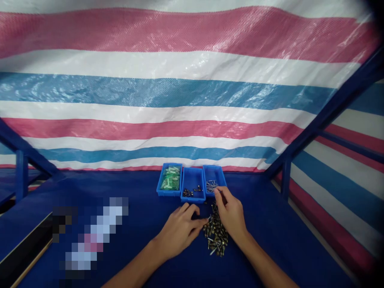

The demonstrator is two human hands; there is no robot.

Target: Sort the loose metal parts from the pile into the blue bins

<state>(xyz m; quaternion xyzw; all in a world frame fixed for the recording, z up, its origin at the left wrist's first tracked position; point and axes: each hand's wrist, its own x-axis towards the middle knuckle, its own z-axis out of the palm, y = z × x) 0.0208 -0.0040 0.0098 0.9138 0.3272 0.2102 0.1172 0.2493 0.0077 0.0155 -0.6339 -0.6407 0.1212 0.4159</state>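
nearby, three blue trays [193,199] sit beyond loose fasteners [216,236].

striped tarpaulin [168,92] behind blue steel frame [330,108]

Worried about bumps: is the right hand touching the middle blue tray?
Apart: the head view shows a gap between the right hand and the middle blue tray.
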